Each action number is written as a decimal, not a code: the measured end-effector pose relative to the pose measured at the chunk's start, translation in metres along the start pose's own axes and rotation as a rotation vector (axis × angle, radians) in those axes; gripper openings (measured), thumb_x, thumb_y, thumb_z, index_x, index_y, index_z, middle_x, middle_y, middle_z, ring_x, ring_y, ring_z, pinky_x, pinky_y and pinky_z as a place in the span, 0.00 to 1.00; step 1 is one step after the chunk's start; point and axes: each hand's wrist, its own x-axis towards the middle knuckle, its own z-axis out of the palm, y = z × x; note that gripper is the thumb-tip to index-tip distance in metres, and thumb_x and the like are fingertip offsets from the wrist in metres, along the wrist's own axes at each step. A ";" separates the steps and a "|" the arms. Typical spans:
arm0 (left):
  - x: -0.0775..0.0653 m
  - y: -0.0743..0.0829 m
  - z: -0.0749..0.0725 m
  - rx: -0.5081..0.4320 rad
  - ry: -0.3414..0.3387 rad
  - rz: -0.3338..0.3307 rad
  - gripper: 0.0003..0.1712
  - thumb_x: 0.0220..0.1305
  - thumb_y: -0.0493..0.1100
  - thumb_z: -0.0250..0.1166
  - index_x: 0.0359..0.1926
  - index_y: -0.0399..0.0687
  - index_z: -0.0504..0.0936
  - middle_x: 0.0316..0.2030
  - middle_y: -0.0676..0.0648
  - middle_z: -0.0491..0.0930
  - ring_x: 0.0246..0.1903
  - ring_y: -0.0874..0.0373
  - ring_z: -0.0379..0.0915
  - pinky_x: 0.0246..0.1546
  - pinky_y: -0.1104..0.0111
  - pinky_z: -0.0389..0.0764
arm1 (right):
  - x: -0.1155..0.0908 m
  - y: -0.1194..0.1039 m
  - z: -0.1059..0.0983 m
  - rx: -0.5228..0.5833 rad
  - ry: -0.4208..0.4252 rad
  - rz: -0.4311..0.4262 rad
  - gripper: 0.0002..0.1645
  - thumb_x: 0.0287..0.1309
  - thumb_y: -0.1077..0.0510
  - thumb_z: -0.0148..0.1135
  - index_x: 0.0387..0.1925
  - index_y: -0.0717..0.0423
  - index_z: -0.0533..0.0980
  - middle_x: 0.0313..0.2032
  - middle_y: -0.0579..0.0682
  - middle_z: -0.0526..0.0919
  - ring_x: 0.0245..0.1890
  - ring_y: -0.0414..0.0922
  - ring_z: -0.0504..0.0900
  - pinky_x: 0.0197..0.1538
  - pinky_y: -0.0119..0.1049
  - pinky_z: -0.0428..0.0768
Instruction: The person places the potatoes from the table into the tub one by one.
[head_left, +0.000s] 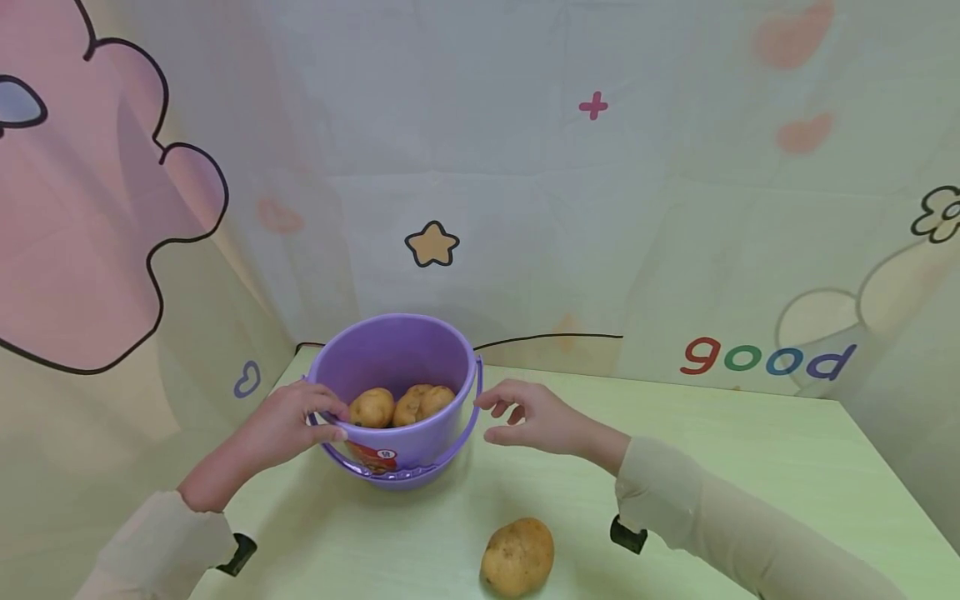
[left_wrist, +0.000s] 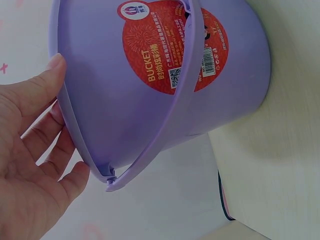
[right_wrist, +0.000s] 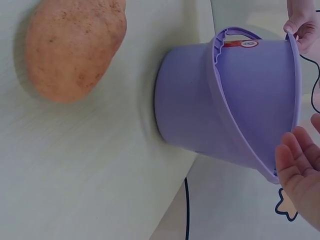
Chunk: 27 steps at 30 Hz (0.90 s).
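Observation:
A purple bucket [head_left: 420, 446] stands on the table with its handle [head_left: 459, 454] swung down across the front. Inside it lie several potatoes [head_left: 372, 407]. My left hand [head_left: 296, 423] holds the bucket's rim at the near left, thumb on the outside and fingertips over the edge. In the left wrist view this hand [left_wrist: 35, 145] is beside the handle's hinge, and a red label [left_wrist: 150, 60] shows on the wall. My right hand [head_left: 536, 417] is at the bucket's right side, fingers loosely bent, fingertips close to the rim and holding nothing. A single potato [head_left: 517, 557] lies on the table in front.
The pale green-yellow table [head_left: 675, 500] extends to the right of the bucket. A printed cloth [head_left: 525, 250] hangs behind and along the sides, close behind the bucket. Dark wrist straps [head_left: 628, 535] show at both sleeves.

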 end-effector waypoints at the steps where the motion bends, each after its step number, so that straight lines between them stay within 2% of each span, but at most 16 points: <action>1: 0.000 0.000 0.000 -0.001 0.001 0.003 0.07 0.43 0.40 0.70 0.26 0.53 0.81 0.30 0.55 0.80 0.35 0.57 0.70 0.36 0.63 0.72 | -0.001 0.000 0.001 0.001 -0.004 -0.002 0.23 0.49 0.57 0.62 0.49 0.60 0.72 0.46 0.54 0.77 0.43 0.48 0.73 0.42 0.34 0.75; 5: 0.000 0.000 0.000 0.000 0.009 0.014 0.07 0.43 0.40 0.70 0.26 0.53 0.81 0.30 0.55 0.80 0.35 0.57 0.71 0.36 0.63 0.71 | -0.006 0.001 0.003 0.007 -0.013 -0.011 0.24 0.49 0.57 0.62 0.49 0.60 0.72 0.45 0.51 0.77 0.43 0.50 0.73 0.42 0.36 0.75; 10: 0.000 0.000 0.001 0.003 0.015 0.029 0.07 0.43 0.39 0.70 0.26 0.53 0.81 0.29 0.55 0.80 0.34 0.57 0.71 0.35 0.64 0.71 | -0.010 0.003 0.004 0.004 -0.014 -0.015 0.23 0.49 0.56 0.62 0.48 0.58 0.72 0.44 0.51 0.77 0.43 0.48 0.73 0.42 0.36 0.75; 20: 0.000 0.000 0.001 0.012 0.011 0.006 0.07 0.43 0.39 0.70 0.26 0.52 0.81 0.30 0.55 0.79 0.35 0.57 0.71 0.35 0.65 0.72 | -0.018 0.005 0.006 0.034 -0.023 0.007 0.23 0.50 0.55 0.62 0.48 0.57 0.72 0.45 0.51 0.76 0.43 0.48 0.73 0.43 0.36 0.75; 27: 0.000 0.000 0.001 0.010 0.012 0.003 0.07 0.43 0.39 0.70 0.26 0.53 0.81 0.30 0.55 0.79 0.35 0.57 0.71 0.35 0.64 0.72 | -0.022 0.006 0.008 0.054 -0.022 0.003 0.23 0.49 0.56 0.62 0.48 0.59 0.72 0.46 0.52 0.77 0.43 0.51 0.73 0.43 0.36 0.75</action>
